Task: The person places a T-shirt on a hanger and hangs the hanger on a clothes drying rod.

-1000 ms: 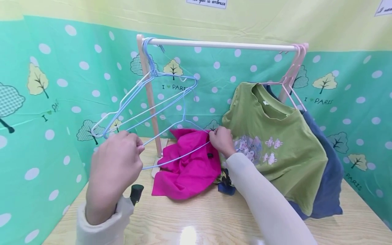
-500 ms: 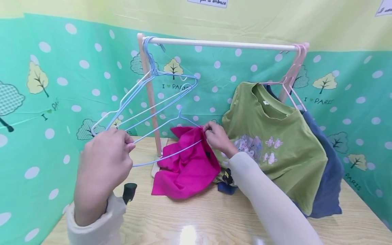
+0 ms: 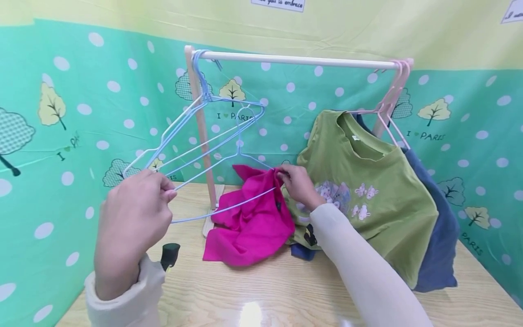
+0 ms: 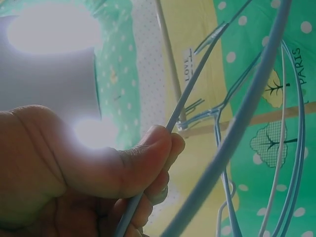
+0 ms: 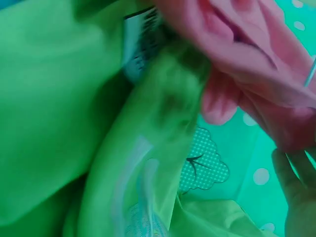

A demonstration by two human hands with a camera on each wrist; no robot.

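Observation:
In the head view my left hand (image 3: 132,220) pinches the left end of a light blue wire hanger (image 3: 237,207). The left wrist view shows the thumb and fingers closed on the hanger's wire (image 4: 192,89). The hanger's right end reaches into a crumpled magenta garment (image 3: 251,227), which lies partly on the table. My right hand (image 3: 300,184) pinches the garment's upper edge around that end; the cloth hides the tip. In the right wrist view the garment (image 5: 256,69) looks pink, with my fingers at its lower edge.
A rack with a white rail (image 3: 294,59) stands behind. Several blue and white hangers (image 3: 206,97) hang at its left end. To the right, a green shirt (image 3: 367,168) and a blue garment (image 3: 441,227) hang near pink hangers (image 3: 386,102). A dark blue piece (image 3: 302,252) lies below.
My left hand and the hanger have shifted left. My right hand went slightly left, then back right, and the garment's upper edge now sits over the hanger's right end.

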